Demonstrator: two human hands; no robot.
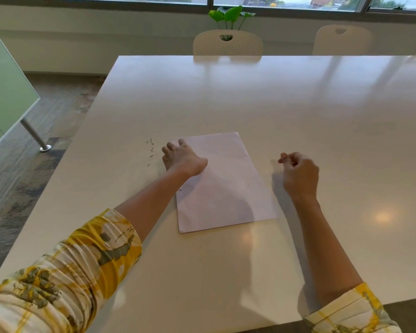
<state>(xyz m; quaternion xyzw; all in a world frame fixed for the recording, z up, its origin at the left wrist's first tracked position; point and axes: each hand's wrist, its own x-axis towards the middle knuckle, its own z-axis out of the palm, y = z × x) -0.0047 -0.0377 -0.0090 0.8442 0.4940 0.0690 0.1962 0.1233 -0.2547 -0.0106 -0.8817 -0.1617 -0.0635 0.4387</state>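
A stack of white paper sheets (226, 183) lies flat on the white table (250, 97), slightly turned. My left hand (181, 157) sits on the stack's far-left corner, fingers curled over that corner and thumb off the sheet's left edge. Just left of it, several tiny dark staples (151, 150) are scattered on the table. My right hand (299, 170) hovers to the right of the paper, thumb and forefinger pinched together on something tiny and thin that looks like a staple.
Two pale chairs (227, 43) (342, 39) stand at the table's far edge, with a green plant (229, 16) behind under the windows. A green glass panel on a metal leg (34, 134) stands on the floor to the left.
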